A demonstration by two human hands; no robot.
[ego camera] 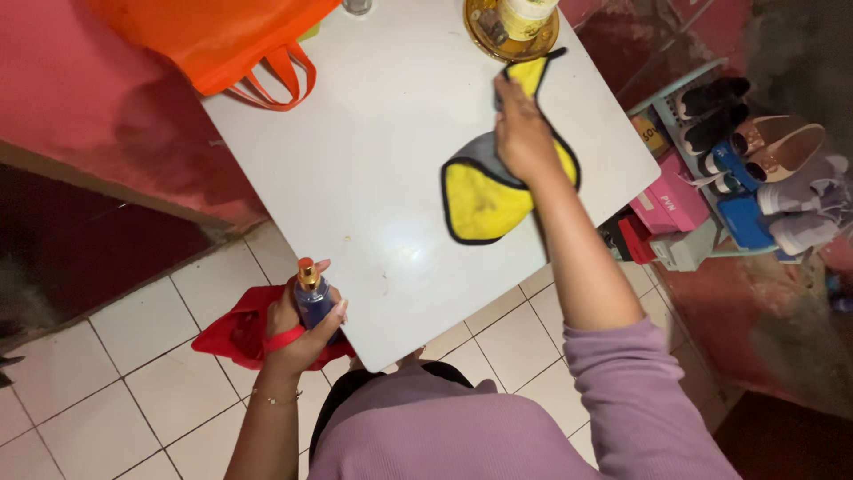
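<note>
Head view, looking straight down. The right hand lies flat on a yellow microfibre cloth with a dark bound edge, fingers spread only a little and pressing down rather than gripping. The cloth rests on the white bench, right of its middle; its long axis runs from the near-left, where the broad yellow part lies toward the person, up to a narrow tail that reaches a round brass-coloured tray at the far edge. The hand sits on the far half of the cloth, so most of the cloth lies on the person's side of it.

The left hand, well apart and off the near-left corner of the bench, is closed around a small blue spray bottle with an orange cap, held upright, with a red cloth bunched beneath. An orange bag rests at the far-left edge.
</note>
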